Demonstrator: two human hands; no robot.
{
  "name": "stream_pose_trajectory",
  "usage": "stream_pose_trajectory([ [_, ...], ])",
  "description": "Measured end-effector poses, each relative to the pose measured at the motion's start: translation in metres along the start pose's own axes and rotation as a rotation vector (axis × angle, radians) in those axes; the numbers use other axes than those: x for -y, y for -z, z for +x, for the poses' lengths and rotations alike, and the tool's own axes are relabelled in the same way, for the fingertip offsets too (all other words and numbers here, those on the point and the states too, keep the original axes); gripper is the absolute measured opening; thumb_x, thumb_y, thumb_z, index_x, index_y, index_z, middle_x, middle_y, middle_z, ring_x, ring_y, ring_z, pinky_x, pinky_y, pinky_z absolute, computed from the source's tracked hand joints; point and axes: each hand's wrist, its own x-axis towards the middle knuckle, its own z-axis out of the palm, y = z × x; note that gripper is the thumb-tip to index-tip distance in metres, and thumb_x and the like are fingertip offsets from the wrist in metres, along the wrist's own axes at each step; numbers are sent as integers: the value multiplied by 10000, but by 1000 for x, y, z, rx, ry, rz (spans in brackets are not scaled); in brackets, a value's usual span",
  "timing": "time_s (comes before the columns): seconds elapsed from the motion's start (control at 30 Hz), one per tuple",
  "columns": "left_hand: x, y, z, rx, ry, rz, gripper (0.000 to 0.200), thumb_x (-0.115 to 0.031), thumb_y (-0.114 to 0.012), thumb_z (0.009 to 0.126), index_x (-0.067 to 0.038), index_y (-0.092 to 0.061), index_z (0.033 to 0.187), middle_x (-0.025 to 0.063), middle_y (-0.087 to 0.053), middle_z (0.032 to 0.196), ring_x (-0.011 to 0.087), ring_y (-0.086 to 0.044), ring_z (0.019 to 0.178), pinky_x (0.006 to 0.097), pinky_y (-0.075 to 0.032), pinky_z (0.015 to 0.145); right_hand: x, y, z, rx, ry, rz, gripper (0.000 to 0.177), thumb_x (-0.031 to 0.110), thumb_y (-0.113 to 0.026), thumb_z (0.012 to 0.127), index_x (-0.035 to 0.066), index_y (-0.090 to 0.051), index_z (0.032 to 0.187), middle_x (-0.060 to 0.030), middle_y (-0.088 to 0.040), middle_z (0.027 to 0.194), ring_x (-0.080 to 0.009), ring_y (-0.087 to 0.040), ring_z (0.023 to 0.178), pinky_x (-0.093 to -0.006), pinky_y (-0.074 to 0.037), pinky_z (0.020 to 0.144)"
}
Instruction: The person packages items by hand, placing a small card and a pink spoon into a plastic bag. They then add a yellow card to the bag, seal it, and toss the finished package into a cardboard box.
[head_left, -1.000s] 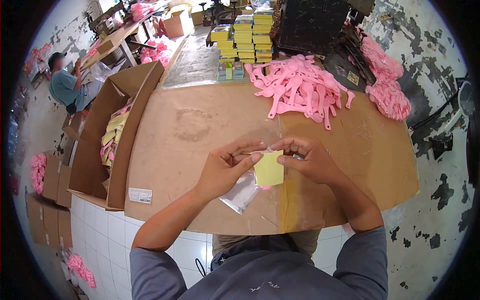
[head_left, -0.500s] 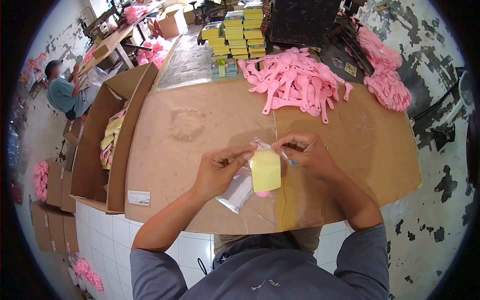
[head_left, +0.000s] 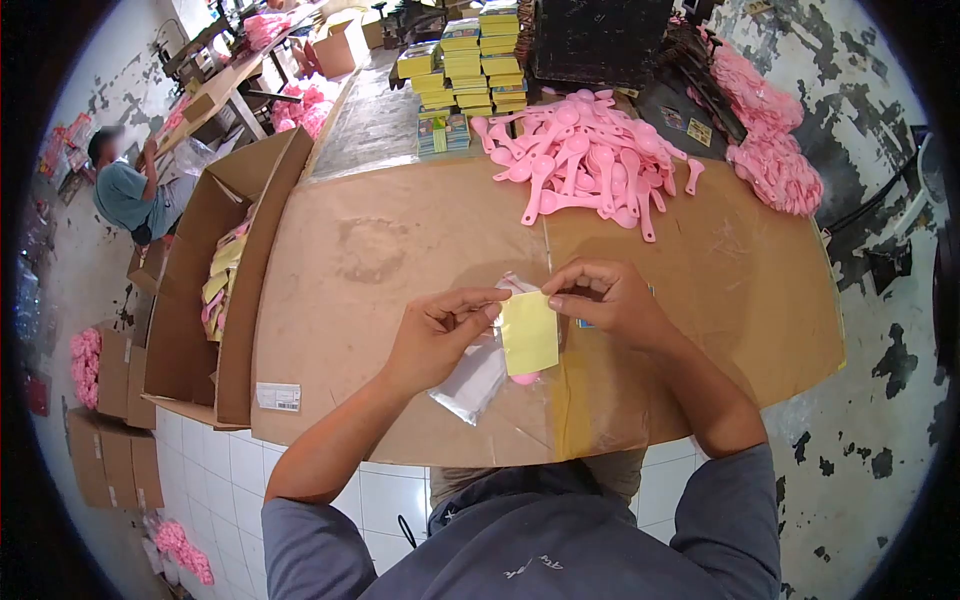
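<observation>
My left hand (head_left: 450,325) pinches the upper left corner of a small clear plastic bag with a yellow card (head_left: 530,335) in it. At the upper right corner, my right hand (head_left: 605,300) pinches the same bag between thumb and fingers. The rounded end of a pink spoon (head_left: 525,378) shows below the card; the rest of it is hidden. Under my left hand lies a stack of clear plastic bags (head_left: 470,385) on the cardboard-covered table (head_left: 370,300). Close to my right hand, a small blue-edged card (head_left: 585,323) is mostly covered.
A heap of pink spoons (head_left: 590,160) lies at the back, beside stacks of yellow-edged cards (head_left: 465,65). On the left stands an open carton (head_left: 265,240) containing filled packets (head_left: 225,275). Bagged pink items (head_left: 775,165) sit at the back right. Another person (head_left: 130,190) sits far left.
Both hands keep their pinch on the bag's top corners. The yellow card has shifted slightly upward and left, and the bag's top edge looks straighter.
</observation>
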Motion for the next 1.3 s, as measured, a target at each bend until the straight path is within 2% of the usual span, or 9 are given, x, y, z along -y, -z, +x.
stream_pose_trajectory([
  [0.4,-18,-17,-2,-16,-167,-212,386,-73,-657,1009,28,-576,1373,124,-740,1151,137,-695,1034,324,-568,913,10,-7,-5,132,11,-28,410,-11,-725,912,-26,-589,1299,-48,-692,1025,-104,-654,947,-271,-534,834],
  [0.5,-6,5,0,151,-4,69,343,-102,-707,984,12,-625,1297,97,-741,1055,131,-702,985,308,-574,861,16,-9,-5,71,-8,54,389,17,-714,923,-25,-597,1292,-59,-700,1044,-115,-660,979,-280,-535,858],
  [0.6,-12,32,6,-37,171,103,290,-111,-728,972,-4,-654,1230,56,-727,978,121,-699,901,283,-568,800,14,6,1,-15,58,-92,355,62,-699,937,-3,-619,1276,-65,-712,1086,-127,-668,998,-290,-536,877],
  [0.7,-37,75,16,-599,-396,-161,286,-236,-635,1042,-4,-656,1207,72,-718,1055,138,-697,929,277,-568,792,25,34,-6,-59,95,-351,334,115,-695,941,27,-645,1259,-64,-722,1114,-144,-673,1001,-314,-529,908],
  [0.8,-68,113,13,-728,-644,-433,561,-374,-487,1095,20,-409,1487,203,-541,1478,262,-484,1434,386,-444,1128,35,59,-9,-107,135,-593,355,143,-721,918,39,-661,1252,-79,-708,1135,-189,-663,1047,-347,-520,941],
  [0.93,-40,95,18,-591,-377,31,389,-227,-541,1060,-48,-577,1404,83,-660,1285,154,-658,1122,304,-515,916,30,84,-15,-53,105,-934,369,207,-773,882,32,-691,1196,-106,-673,1139,-252,-633,1102,-379,-513,939],
  [1.07,-17,31,14,-214,-87,562,284,-208,-768,913,-64,-730,1155,17,-665,987,133,-639,808,297,-511,703,9,98,-22,41,156,-972,326,232,-816,849,37,-719,1091,-97,-661,1084,-248,-633,1057,-367,-515,895],
  [1.17,3,17,10,-104,-287,925,396,-327,-842,828,-60,-716,1092,51,-647,941,205,-633,818,340,-520,732,7,100,-24,46,-18,-788,268,190,-830,836,41,-725,1032,-62,-665,986,-200,-633,945,-339,-505,840],
  [1.3,7,12,14,-92,-314,940,340,-235,-890,787,-40,-715,1004,48,-625,878,166,-603,724,326,-507,664,5,102,-22,33,-77,-676,197,119,-827,833,44,-726,984,-20,-657,863,-142,-604,818,-312,-481,771],
])
